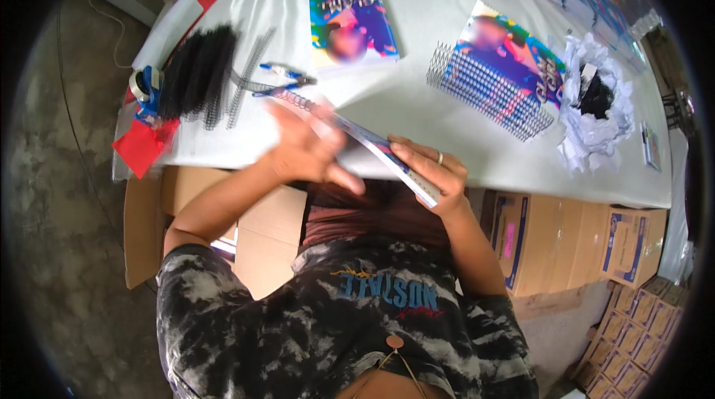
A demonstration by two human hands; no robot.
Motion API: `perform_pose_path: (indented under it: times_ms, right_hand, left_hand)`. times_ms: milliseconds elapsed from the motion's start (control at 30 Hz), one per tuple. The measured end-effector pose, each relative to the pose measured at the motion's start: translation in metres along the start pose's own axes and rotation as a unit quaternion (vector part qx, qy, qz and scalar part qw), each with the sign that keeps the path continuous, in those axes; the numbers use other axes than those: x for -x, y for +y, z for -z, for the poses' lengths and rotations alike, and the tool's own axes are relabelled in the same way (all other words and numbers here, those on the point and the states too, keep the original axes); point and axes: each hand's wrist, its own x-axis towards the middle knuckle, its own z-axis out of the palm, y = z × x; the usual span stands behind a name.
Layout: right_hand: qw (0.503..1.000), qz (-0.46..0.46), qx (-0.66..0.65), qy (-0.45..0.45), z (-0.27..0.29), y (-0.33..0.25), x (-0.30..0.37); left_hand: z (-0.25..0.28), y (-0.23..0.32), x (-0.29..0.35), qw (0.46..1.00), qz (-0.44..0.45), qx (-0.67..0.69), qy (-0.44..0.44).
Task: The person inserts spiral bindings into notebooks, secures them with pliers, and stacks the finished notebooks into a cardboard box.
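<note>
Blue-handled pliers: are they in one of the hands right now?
No, the blue-handled pliers lie on the white table, apart from both hands.

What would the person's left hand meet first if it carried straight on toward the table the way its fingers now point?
Probably the wire spiral on the booklet that the right hand holds; the left hand is blurred, so its heading is uncertain. Beyond that lie the blue-handled pliers.

We held a booklet (387, 157) at the worktop's (439, 19) near edge; pliers (281, 78) and loose coils (197, 71) lay left, stacked booklets (506, 64) right, cartons (536, 239) underneath.
</note>
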Motion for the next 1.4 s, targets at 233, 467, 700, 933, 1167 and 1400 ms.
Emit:
perform_pose_path:
  times_ms: [233,467,700,933,1167,1400]
  right_hand:
    - [0.999,-0.015,-0.017,0.023,-0.005,-0.003,-0.001]
    - [1.000,-0.006,-0.019,-0.018,-0.004,-0.007,-0.002]
    - [0.999,-0.016,-0.035,-0.027,0.002,-0.005,-0.008]
    - [0.999,-0.032,0.008,0.008,0.002,-0.003,0.002]
    - [0.999,-0.047,0.003,0.026,-0.001,-0.004,-0.005]
    - [0.999,-0.038,0.001,0.020,-0.017,-0.008,-0.008]
  left_hand:
    - [-0.008,0.030,0.035,0.989,0.038,0.105,-0.096]
    - [-0.007,-0.005,-0.016,0.996,0.069,0.018,0.051]
    - [0.007,-0.028,-0.058,0.996,0.021,-0.046,0.080]
    - [-0.013,0.036,0.024,0.995,-0.049,0.045,-0.074]
    - [-0.020,0.050,0.004,0.985,0.017,0.158,-0.065]
    - [-0.023,0.042,-0.016,0.996,0.046,0.072,-0.004]
